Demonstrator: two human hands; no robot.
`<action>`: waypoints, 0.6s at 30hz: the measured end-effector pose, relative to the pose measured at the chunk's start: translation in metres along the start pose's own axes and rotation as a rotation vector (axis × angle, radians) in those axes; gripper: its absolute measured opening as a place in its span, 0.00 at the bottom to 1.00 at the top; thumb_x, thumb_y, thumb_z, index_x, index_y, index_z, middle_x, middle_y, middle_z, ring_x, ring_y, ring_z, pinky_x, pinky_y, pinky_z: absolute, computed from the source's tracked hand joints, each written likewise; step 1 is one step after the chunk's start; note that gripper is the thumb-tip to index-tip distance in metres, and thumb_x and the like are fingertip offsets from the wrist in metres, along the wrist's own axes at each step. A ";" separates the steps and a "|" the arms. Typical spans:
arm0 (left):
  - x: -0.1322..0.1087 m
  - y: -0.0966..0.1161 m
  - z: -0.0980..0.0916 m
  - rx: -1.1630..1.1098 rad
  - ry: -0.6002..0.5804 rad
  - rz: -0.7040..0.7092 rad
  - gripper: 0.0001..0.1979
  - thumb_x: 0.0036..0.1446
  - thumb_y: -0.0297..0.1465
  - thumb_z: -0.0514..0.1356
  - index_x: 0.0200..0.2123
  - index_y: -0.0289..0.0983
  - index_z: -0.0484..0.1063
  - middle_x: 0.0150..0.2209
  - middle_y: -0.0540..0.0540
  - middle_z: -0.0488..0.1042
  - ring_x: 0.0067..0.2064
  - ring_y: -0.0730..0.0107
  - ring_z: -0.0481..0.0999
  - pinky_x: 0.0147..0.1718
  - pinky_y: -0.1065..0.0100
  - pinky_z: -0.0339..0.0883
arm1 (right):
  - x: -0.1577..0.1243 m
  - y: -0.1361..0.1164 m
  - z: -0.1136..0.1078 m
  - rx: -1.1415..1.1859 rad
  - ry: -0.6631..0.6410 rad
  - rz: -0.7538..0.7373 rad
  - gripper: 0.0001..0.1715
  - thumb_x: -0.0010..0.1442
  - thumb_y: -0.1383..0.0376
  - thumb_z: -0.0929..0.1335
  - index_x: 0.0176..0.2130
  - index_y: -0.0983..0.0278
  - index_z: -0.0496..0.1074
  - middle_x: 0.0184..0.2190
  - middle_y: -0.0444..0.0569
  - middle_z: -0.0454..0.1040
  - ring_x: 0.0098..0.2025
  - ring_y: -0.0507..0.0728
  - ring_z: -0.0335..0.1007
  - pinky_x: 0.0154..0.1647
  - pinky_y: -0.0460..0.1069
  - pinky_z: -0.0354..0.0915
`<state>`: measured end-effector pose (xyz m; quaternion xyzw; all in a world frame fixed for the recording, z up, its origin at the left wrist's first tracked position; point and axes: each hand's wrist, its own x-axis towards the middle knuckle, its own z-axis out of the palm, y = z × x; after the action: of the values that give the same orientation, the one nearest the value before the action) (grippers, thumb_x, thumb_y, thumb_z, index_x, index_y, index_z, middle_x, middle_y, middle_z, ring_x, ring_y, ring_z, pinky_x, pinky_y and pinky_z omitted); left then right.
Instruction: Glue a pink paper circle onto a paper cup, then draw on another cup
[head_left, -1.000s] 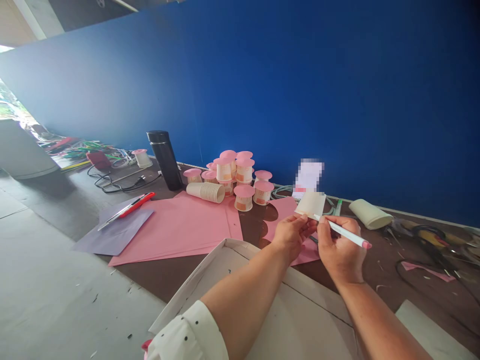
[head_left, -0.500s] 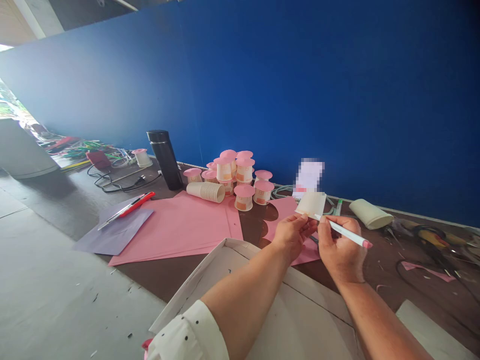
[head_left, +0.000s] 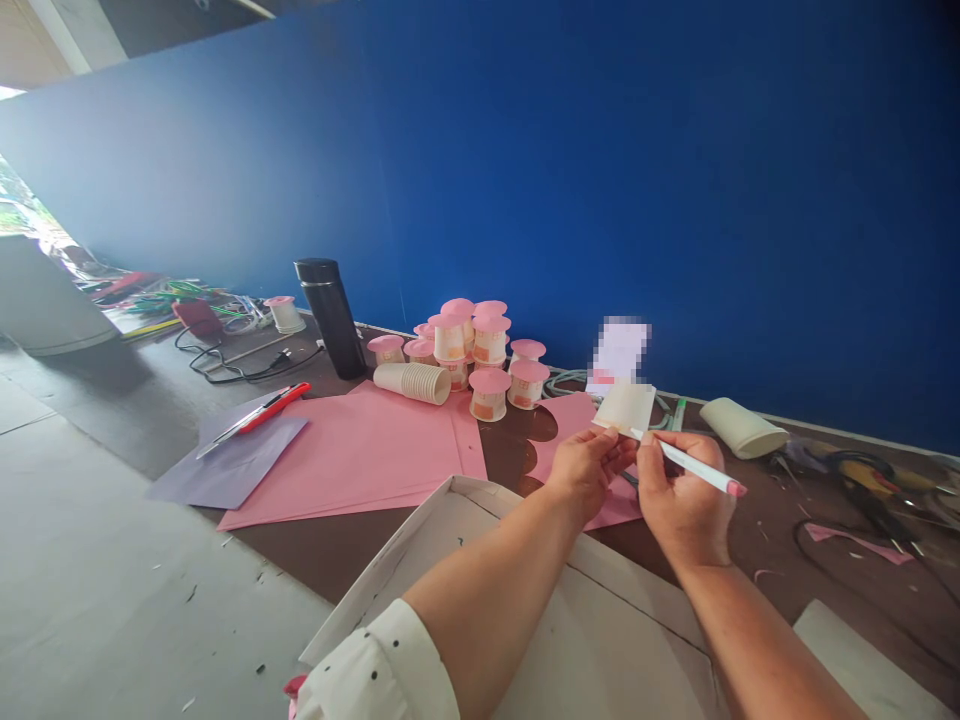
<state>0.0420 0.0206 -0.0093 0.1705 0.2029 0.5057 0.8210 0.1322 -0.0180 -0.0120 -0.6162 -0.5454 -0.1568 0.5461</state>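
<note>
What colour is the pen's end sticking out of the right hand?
Pink; the pen is otherwise white. Head view.

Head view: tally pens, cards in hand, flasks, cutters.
Pens: 2 (white pen in right hand, green pen on the table)
Cream card, in left hand: 1
Black flask: 1
Red cutter: 1
Total: 5

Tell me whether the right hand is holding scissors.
No, the right hand grips a white pen with a pink end, its other end at the cream card pinched by the left hand.
</note>
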 end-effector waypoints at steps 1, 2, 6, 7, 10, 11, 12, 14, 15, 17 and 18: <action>0.000 0.000 0.000 -0.001 0.001 -0.002 0.05 0.53 0.22 0.59 0.25 0.30 0.71 0.25 0.44 0.72 0.28 0.76 0.73 0.36 0.73 0.67 | 0.000 0.000 0.000 0.000 -0.001 -0.002 0.11 0.57 0.58 0.66 0.34 0.65 0.69 0.30 0.51 0.72 0.30 0.54 0.68 0.32 0.49 0.65; -0.001 0.001 0.000 -0.001 0.003 -0.004 0.05 0.53 0.22 0.59 0.25 0.30 0.71 0.25 0.44 0.72 0.28 0.76 0.73 0.35 0.73 0.67 | 0.000 0.000 0.000 0.000 0.001 -0.002 0.11 0.57 0.59 0.66 0.34 0.65 0.69 0.29 0.51 0.72 0.30 0.54 0.68 0.32 0.49 0.65; -0.001 0.001 0.001 0.005 0.014 -0.005 0.05 0.52 0.23 0.61 0.24 0.30 0.71 0.25 0.44 0.72 0.28 0.76 0.73 0.36 0.73 0.67 | 0.000 0.000 0.001 -0.003 0.004 0.002 0.11 0.56 0.59 0.66 0.33 0.65 0.69 0.29 0.50 0.72 0.30 0.54 0.68 0.32 0.49 0.66; -0.001 0.001 0.001 0.007 0.017 -0.004 0.05 0.51 0.24 0.62 0.24 0.30 0.70 0.25 0.44 0.72 0.28 0.76 0.73 0.36 0.72 0.67 | 0.000 0.000 0.001 -0.002 0.002 0.001 0.11 0.56 0.59 0.66 0.33 0.65 0.69 0.29 0.51 0.72 0.30 0.54 0.68 0.32 0.49 0.66; -0.002 0.001 0.001 0.003 0.023 -0.002 0.05 0.52 0.23 0.61 0.24 0.30 0.71 0.25 0.44 0.72 0.28 0.76 0.73 0.36 0.72 0.67 | 0.000 0.000 0.000 -0.003 -0.003 -0.001 0.11 0.56 0.59 0.66 0.34 0.65 0.69 0.30 0.51 0.72 0.30 0.54 0.68 0.33 0.49 0.66; -0.002 0.001 0.001 0.001 0.023 -0.004 0.05 0.52 0.23 0.60 0.24 0.30 0.71 0.25 0.44 0.72 0.28 0.76 0.73 0.36 0.72 0.67 | 0.000 0.000 0.000 -0.006 -0.004 -0.002 0.11 0.56 0.59 0.66 0.34 0.65 0.69 0.30 0.51 0.72 0.31 0.55 0.68 0.33 0.49 0.66; -0.002 0.001 0.001 0.000 0.022 -0.007 0.05 0.53 0.23 0.60 0.24 0.30 0.71 0.25 0.44 0.72 0.28 0.76 0.73 0.36 0.72 0.67 | 0.000 0.000 0.000 -0.010 -0.003 0.001 0.11 0.57 0.59 0.66 0.34 0.65 0.69 0.30 0.51 0.72 0.31 0.55 0.69 0.33 0.49 0.66; -0.002 0.001 0.002 0.002 0.020 -0.011 0.05 0.52 0.23 0.60 0.24 0.30 0.71 0.25 0.44 0.72 0.28 0.75 0.73 0.36 0.72 0.67 | 0.000 0.000 0.000 -0.015 0.000 0.008 0.12 0.57 0.58 0.66 0.33 0.65 0.69 0.30 0.51 0.72 0.31 0.55 0.69 0.33 0.50 0.66; -0.002 0.002 0.002 0.004 0.020 -0.011 0.05 0.52 0.23 0.61 0.24 0.30 0.71 0.25 0.44 0.72 0.28 0.75 0.73 0.36 0.72 0.67 | 0.000 0.000 0.000 -0.014 -0.001 0.011 0.12 0.57 0.58 0.66 0.34 0.65 0.69 0.30 0.51 0.72 0.31 0.55 0.68 0.33 0.50 0.66; -0.002 0.002 0.002 0.012 0.015 -0.009 0.05 0.51 0.24 0.62 0.24 0.30 0.71 0.25 0.44 0.72 0.28 0.75 0.73 0.37 0.71 0.67 | 0.000 0.000 0.000 -0.015 -0.004 0.013 0.12 0.57 0.58 0.66 0.34 0.65 0.69 0.30 0.51 0.72 0.31 0.55 0.68 0.33 0.50 0.66; -0.002 0.002 0.002 0.017 0.013 -0.007 0.05 0.51 0.24 0.62 0.24 0.30 0.71 0.24 0.44 0.72 0.28 0.75 0.73 0.37 0.71 0.67 | 0.000 0.001 0.000 -0.015 -0.005 0.011 0.12 0.57 0.58 0.66 0.34 0.65 0.69 0.30 0.51 0.72 0.31 0.54 0.68 0.33 0.49 0.65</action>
<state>0.0405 0.0194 -0.0064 0.1733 0.2134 0.5020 0.8200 0.1325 -0.0179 -0.0125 -0.6238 -0.5420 -0.1565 0.5410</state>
